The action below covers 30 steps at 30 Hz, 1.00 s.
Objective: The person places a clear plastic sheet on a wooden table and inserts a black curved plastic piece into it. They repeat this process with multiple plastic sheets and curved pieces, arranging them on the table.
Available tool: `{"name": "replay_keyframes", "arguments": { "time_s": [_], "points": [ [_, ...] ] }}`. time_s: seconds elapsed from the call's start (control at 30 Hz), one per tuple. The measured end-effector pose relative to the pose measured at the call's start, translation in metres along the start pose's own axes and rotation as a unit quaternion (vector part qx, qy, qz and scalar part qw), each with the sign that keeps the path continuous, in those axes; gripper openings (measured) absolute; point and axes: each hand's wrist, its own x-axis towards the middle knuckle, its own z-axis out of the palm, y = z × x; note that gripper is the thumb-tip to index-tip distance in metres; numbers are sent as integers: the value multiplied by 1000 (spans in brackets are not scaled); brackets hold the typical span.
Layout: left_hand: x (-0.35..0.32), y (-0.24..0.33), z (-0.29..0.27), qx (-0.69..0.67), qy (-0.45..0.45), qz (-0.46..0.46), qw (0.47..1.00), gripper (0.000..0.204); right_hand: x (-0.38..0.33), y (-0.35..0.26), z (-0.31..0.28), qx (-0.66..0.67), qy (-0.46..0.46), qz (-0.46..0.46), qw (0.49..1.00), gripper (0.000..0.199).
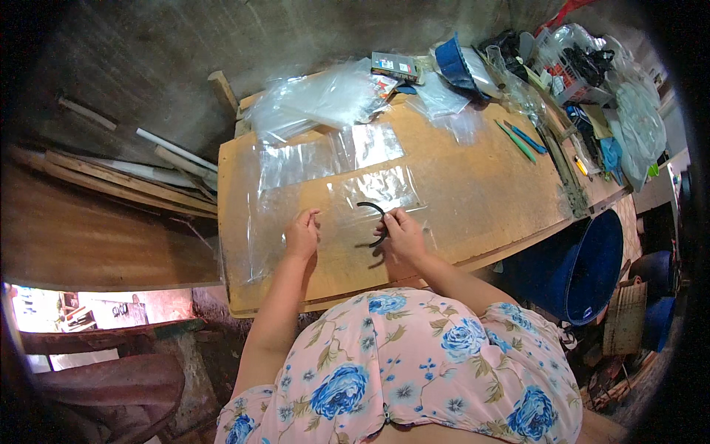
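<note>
My right hand (403,234) holds a thin black curved band (373,209) over a clear plastic sheet (347,189) spread on a wooden table (481,185). The band arcs up and left from my fingers. My left hand (302,234) rests on the clear sheet a short way to the left, fingers curled and pinching the plastic near its front edge. Both forearms come in from below, over a pink dress with blue flowers.
A heap of clear plastic bags (318,100) lies at the table's far side beside a small box (396,66) and a blue cap (452,65). Green and blue pens (521,139) lie to the right. Blue buckets (592,270) stand beside the table; wooden planks (111,177) lie left.
</note>
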Motion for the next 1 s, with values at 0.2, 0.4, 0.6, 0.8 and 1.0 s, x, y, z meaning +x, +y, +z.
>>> {"name": "replay_keyframes", "arguments": {
  "time_s": [0.2,0.4,0.6,0.8,1.0],
  "points": [
    [-3,-4,14,-29,29,23,999,18,17,18,22,184,-68,85,977,12],
    [1,-26,-2,86,71,21,994,18,24,28,36,122,-62,152,979,11],
    [12,-20,-57,370,138,103,913,18,31,34,38,138,-72,159,975,10],
    [-32,20,4,376,-19,227,898,30,17,-13,42,239,-56,182,952,10],
    [-38,11,18,362,-33,126,923,41,26,7,-13,-166,52,-26,984,15]
  ]
}}
